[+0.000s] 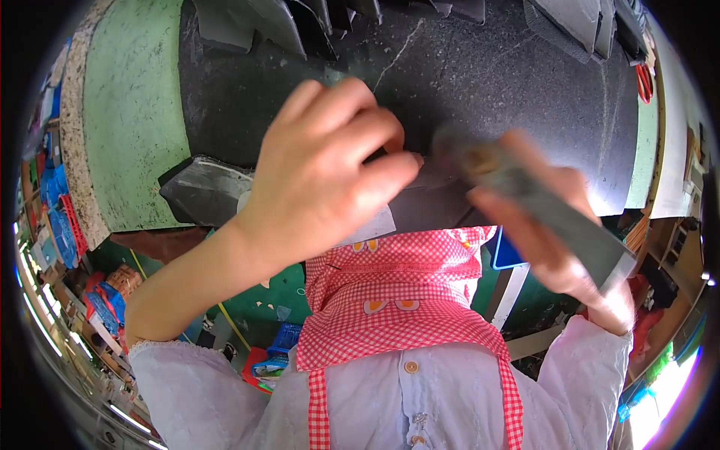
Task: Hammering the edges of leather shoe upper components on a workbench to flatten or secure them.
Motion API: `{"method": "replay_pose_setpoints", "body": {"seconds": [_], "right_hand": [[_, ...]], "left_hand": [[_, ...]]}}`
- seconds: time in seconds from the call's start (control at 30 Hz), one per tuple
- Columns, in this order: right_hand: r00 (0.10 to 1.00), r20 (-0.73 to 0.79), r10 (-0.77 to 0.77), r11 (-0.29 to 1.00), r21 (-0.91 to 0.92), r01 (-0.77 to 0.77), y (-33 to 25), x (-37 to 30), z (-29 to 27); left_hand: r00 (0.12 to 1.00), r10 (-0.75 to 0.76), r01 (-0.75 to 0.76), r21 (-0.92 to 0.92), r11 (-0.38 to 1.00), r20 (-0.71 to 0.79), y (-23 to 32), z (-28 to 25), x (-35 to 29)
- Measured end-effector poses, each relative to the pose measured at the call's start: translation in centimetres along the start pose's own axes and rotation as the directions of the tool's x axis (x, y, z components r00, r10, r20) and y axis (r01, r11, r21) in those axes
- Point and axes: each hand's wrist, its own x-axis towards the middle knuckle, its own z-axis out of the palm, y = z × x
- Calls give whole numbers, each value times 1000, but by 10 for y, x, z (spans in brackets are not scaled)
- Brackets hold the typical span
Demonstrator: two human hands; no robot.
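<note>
My left hand [322, 165] is over the near part of the black work surface [510, 97], its fingers curled with the fingertips low against a dark flat piece [427, 206]. Whatever lies between those fingers is hidden. Close by on the right, my right hand [532, 232] is wrapped round a long flat grey tool [566, 214], which is smeared by motion. Its rounded dark end points toward my left fingertips. Under my left wrist lies a black sheet piece [206, 187] with a greyish patch, and a pale paper-like scrap [379, 225] shows beside it.
Stacks of dark grey sheet pieces [262, 26] stand along the far side, with more at the far right [581, 26]. Red handles [644, 82] show at the right edge. A green tabletop strip [131, 112] borders the black surface. Blue baskets [285, 337] sit below the table.
</note>
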Motion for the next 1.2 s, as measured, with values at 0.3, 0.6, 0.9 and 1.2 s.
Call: {"method": "replay_pose_setpoints", "body": {"seconds": [0.3, 0.6, 0.9, 1.2], "right_hand": [[999, 19, 27, 977, 209, -31, 0, 6, 14], [1000, 21, -8, 1000, -30, 9, -9, 11, 22], [984, 177, 2, 997, 80, -16, -20, 23, 25], [965, -120, -234, 967, 75, 244, 2, 20, 33]], "left_hand": [[1000, -14, 15, -21, 1000, 18, -1, -9, -12], [979, -174, 188, -136, 973, 108, -12, -23, -19], [921, -294, 342, -166, 925, 255, -18, -36, -34], [970, -183, 218, -237, 947, 162, -15, -25, -38]]}}
